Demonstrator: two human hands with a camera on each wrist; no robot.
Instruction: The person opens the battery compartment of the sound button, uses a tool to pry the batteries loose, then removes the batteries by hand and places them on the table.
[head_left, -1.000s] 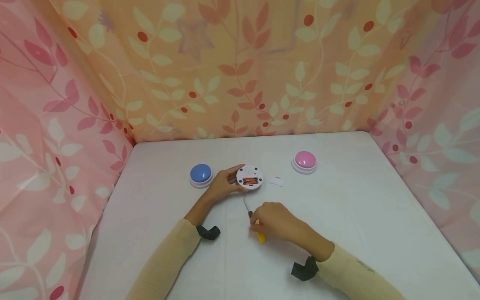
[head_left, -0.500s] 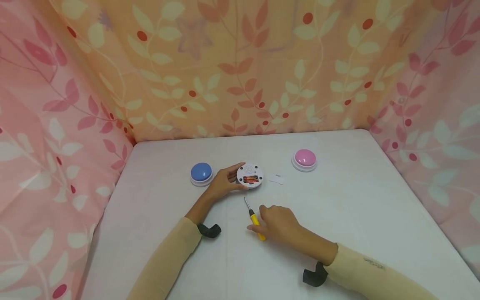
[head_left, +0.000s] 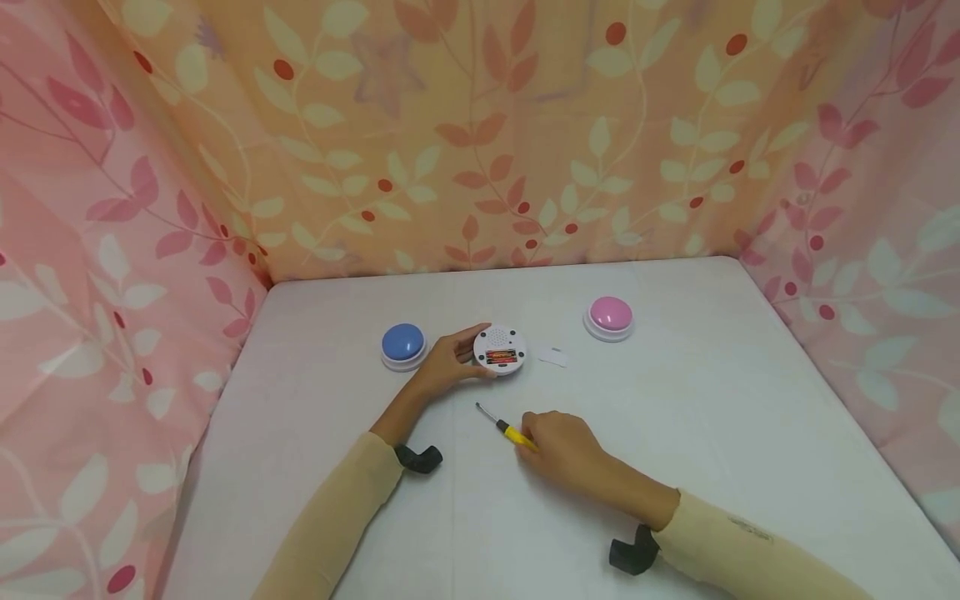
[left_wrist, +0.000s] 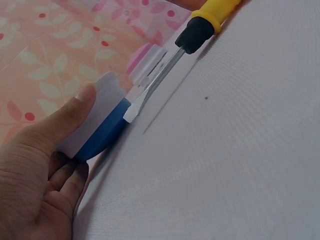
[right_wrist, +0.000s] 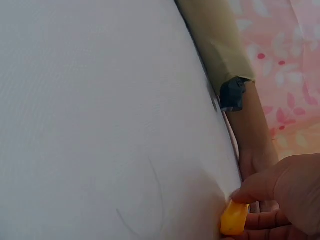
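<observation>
My left hand (head_left: 444, 368) grips a round push button (head_left: 500, 350) by its sides, thumb nearest me. Its white underside faces up and shows two batteries (head_left: 502, 357) in an uncovered compartment. In the left wrist view, the button's blue dome (left_wrist: 106, 134) points down to the table. My right hand (head_left: 564, 446) holds a screwdriver (head_left: 512, 432) by its yellow handle, just in front of the button. The flat metal tip (left_wrist: 131, 113) points away to the left, apart from the button. In the right wrist view, the handle's yellow end (right_wrist: 234, 218) sits between thumb and fingers.
A blue-topped button (head_left: 403, 342) stands upright beside the left hand. Farther right is a pink-topped button (head_left: 610, 315). A small white cover (head_left: 553, 357) lies right of the held button. Patterned curtains (head_left: 480, 150) enclose the white table (head_left: 675, 400) behind and at both sides.
The right hand's fingers loosened from the screwdriver, then closed on its handle again, and its tip has swung left. The left hand and its button stay nearly in place.
</observation>
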